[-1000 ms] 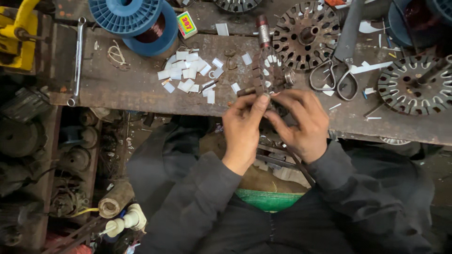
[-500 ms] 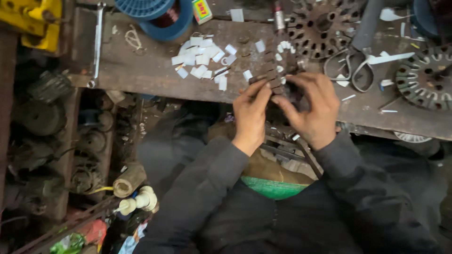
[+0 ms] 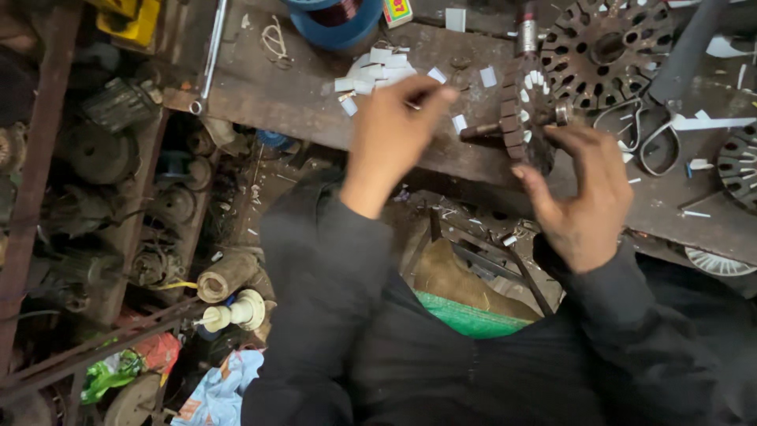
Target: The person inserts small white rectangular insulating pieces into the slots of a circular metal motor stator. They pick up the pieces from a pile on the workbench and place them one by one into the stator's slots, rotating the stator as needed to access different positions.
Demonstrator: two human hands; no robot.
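Gripping the slotted metal rotor [image 3: 522, 110] near the counter's [image 3: 260, 91] front edge, shaft roughly level and pointing left, the right hand [image 3: 579, 193] steadies it while the left hand [image 3: 394, 130], just left, pinches a white paper slip [image 3: 418, 101] beside the paper pile [image 3: 371, 72].

Dim, flat light falls evenly from above on the far workbench [image 3: 268, 95], leaving the cluttered left side and the near dark clothing in murky shadow, while motion blur softens both hands and fine detail throughout.
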